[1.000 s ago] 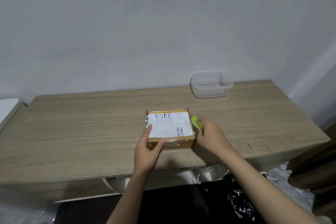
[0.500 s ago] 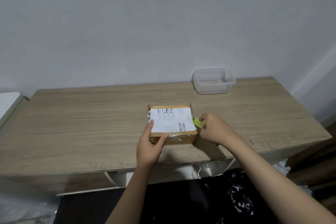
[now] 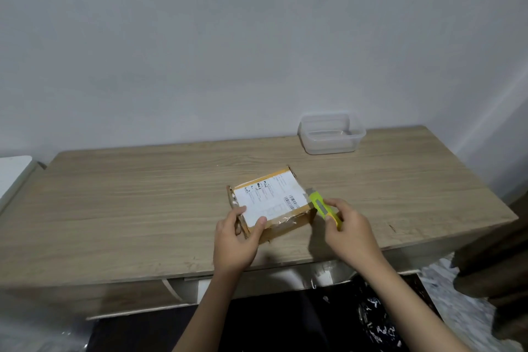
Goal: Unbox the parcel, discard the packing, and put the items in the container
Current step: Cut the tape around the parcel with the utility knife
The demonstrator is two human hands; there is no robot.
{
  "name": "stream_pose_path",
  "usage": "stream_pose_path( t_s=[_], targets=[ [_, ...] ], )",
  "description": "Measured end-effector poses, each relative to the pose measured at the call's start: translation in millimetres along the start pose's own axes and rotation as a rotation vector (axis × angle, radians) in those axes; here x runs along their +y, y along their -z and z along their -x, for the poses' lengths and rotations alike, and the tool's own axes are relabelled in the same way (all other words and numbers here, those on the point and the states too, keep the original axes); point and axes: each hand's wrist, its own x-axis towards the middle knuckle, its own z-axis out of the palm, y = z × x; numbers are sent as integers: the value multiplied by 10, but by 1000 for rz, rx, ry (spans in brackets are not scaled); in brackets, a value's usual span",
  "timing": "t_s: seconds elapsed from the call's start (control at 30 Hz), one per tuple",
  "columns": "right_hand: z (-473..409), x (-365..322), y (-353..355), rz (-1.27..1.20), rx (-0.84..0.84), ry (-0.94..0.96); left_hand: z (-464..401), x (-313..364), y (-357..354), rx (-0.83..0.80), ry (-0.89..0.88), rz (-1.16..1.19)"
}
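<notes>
A small brown cardboard parcel point(image 3: 271, 203) with a white shipping label on top lies on the wooden table point(image 3: 128, 208), turned at an angle, taped shut. My left hand point(image 3: 235, 240) grips its near left corner, thumb on the label. My right hand point(image 3: 350, 230) holds a yellow-green utility knife point(image 3: 323, 207), its tip at the parcel's right edge. A clear plastic container point(image 3: 331, 134) stands open at the back right of the table, near the wall.
The table's front edge runs just under my wrists. A white surface point(image 3: 13, 171) sits past the table's left end. Dark furniture point(image 3: 497, 266) stands at the right, and dark patterned cloth point(image 3: 374, 320) lies below the table.
The parcel has been turned counter-clockwise, its right end now farther from me. My right hand has shifted along its right edge, and more of the knife shows.
</notes>
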Motion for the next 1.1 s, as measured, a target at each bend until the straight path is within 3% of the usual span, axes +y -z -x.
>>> stream_pose_path(
  t_s=[0.13,0.23,0.33,0.43,0.7,1.1],
  targets=[
    [69,92,-104,-101,-12,-28,-158,54,189,-62,-113,0],
    [85,120,-138,-136,-28,-30,-528,104,371,-355,-79,43],
    [95,138,-157,-175,-34,-26,-758,109,468,-536,-97,-161],
    [88,173,-168,-196,-17,-29,-772,79,475,-469,-141,-263],
    [41,235,-144,-154,12,-75,-118,-178,44,-139,-176,-163],
    [-465,288,-154,-103,-45,-121,-50,-285,-94,-120,-182,-81]
  ],
)
